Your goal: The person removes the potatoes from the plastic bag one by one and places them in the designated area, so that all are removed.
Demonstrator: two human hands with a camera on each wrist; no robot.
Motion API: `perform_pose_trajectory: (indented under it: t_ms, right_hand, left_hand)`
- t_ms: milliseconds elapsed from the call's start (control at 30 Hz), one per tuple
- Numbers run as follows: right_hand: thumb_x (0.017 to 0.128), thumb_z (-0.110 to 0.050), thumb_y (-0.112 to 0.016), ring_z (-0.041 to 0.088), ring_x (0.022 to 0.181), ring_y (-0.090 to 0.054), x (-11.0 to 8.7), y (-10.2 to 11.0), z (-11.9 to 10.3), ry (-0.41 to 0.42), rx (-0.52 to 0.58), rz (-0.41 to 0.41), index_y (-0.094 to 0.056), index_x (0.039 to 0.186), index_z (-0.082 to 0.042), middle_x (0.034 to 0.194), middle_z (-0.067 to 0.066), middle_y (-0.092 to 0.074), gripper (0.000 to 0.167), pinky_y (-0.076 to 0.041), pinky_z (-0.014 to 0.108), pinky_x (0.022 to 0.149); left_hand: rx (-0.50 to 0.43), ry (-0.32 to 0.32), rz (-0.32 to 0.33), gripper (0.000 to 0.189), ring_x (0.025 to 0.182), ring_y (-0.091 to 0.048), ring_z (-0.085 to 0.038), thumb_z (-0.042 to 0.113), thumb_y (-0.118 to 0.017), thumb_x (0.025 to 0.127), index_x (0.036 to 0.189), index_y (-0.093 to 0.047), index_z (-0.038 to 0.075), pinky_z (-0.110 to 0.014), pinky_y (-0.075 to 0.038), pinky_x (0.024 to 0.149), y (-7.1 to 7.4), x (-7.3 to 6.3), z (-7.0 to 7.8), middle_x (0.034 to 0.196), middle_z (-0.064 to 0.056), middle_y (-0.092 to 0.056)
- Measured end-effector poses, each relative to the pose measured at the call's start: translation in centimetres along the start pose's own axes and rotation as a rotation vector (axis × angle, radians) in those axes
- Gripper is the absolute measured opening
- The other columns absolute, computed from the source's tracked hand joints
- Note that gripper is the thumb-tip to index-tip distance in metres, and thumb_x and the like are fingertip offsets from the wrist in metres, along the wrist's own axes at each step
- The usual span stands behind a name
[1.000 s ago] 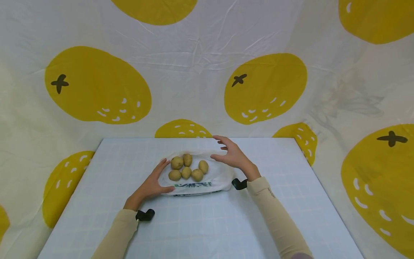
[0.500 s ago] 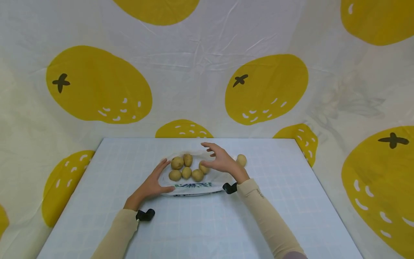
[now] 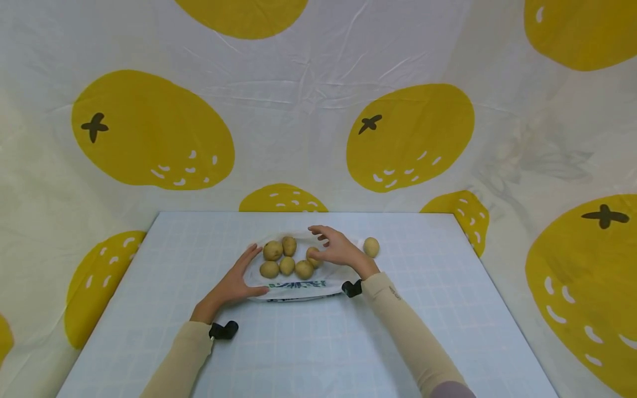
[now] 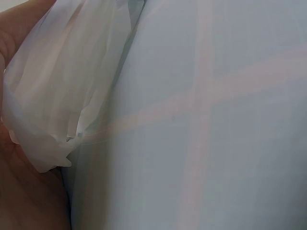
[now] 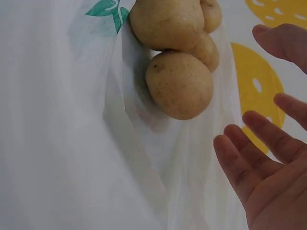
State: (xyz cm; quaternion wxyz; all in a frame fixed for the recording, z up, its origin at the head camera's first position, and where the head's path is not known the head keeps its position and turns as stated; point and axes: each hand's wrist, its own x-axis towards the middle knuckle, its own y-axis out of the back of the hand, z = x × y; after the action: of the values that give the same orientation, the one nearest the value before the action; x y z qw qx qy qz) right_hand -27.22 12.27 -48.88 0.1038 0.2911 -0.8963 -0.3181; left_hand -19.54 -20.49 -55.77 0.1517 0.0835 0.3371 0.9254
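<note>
A white plastic bag (image 3: pixel 340 276) with a green print lies mid-table, and several potatoes (image 3: pixel 304 269) rest on it in the head view. Around its left end, my left hand (image 3: pixel 236 283) has thumb and fingers spread; the bag's crumpled edge (image 4: pixel 62 96) lies against the palm in the left wrist view. Over the bag's right part hovers my right hand (image 3: pixel 338 249), fingers apart and holding nothing. Its thumb overlaps the rightmost potato (image 3: pixel 312 258) in the head view. In the right wrist view, the fingers are apart from the nearest potato (image 5: pixel 180 86).
One more potato (image 3: pixel 371 247) sits on the table just right of the bag, beyond the right wrist. The table (image 3: pixel 298 354) has a pale checked cover. Behind it hangs a white cloth (image 3: pixel 288 127) printed with big yellow fruit.
My right hand has moved left and slightly down, over the bag. The lone potato at the right, hidden behind that hand before, now shows. My left hand stays in place.
</note>
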Motion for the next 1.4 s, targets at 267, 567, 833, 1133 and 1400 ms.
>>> perform_pose_trajectory:
  t_ms: [267, 567, 833, 1133, 1400]
  right_hand:
    - [0.094, -0.026, -0.076, 0.040, 0.131, -0.056, 0.6, 0.2, 0.7, -0.013, -0.028, -0.025, -0.045, 0.152, -0.002, 0.149, 0.023, -0.053, 0.070, -0.051, 0.050, 0.106]
    - [0.095, -0.028, -0.075, 0.036, 0.129, -0.057, 0.8, 0.0, 1.3, -0.044, -0.057, -0.045, -0.047, 0.152, -0.004, 0.148, 0.020, -0.055, 0.068, -0.053, 0.047, 0.105]
    - [0.093, -0.025, -0.077, 0.033, 0.128, -0.058, 0.6, -0.2, 1.4, -0.076, -0.074, -0.063, -0.050, 0.150, -0.006, 0.148, 0.017, -0.056, 0.066, -0.053, 0.047, 0.103]
    - [0.091, -0.026, -0.078, 0.029, 0.125, -0.060, 0.7, -0.4, 1.5, -0.111, -0.091, -0.089, -0.056, 0.146, -0.007, 0.145, 0.010, -0.059, 0.062, -0.053, 0.044, 0.103]
    - [0.091, -0.027, -0.078, 0.023, 0.112, -0.062, 1.0, -0.5, 2.0, -0.137, -0.089, -0.107, -0.058, 0.143, -0.009, 0.136, 0.011, -0.063, 0.059, -0.055, 0.038, 0.096]
  left_hand:
    - [0.007, 0.000, -0.001, 0.110, 0.157, -0.014, -0.047, 0.043, -0.088, 0.076, 0.163, -0.027, 0.013, -0.073, -0.021, 0.119, 0.0, 0.0, 0.0, 0.172, -0.019, -0.012]
    - [0.002, -0.004, -0.002, 0.111, 0.157, -0.013, -0.047, 0.043, -0.088, 0.077, 0.163, -0.026, 0.014, -0.074, -0.020, 0.119, -0.1, 0.1, -0.1, 0.172, -0.019, -0.012]
    - [0.003, -0.008, -0.001, 0.111, 0.157, -0.013, -0.047, 0.044, -0.088, 0.077, 0.164, -0.026, 0.014, -0.073, -0.020, 0.119, -0.1, 0.1, -0.2, 0.172, -0.019, -0.012]
    - [-0.007, -0.009, -0.002, 0.110, 0.157, -0.013, -0.047, 0.044, -0.088, 0.077, 0.164, -0.027, 0.014, -0.073, -0.020, 0.120, 0.0, 0.1, -0.1, 0.172, -0.019, -0.012]
    - [-0.001, -0.009, -0.001, 0.111, 0.157, -0.014, -0.046, 0.043, -0.088, 0.077, 0.164, -0.027, 0.014, -0.073, -0.021, 0.119, -0.1, 0.0, -0.1, 0.172, -0.019, -0.012]
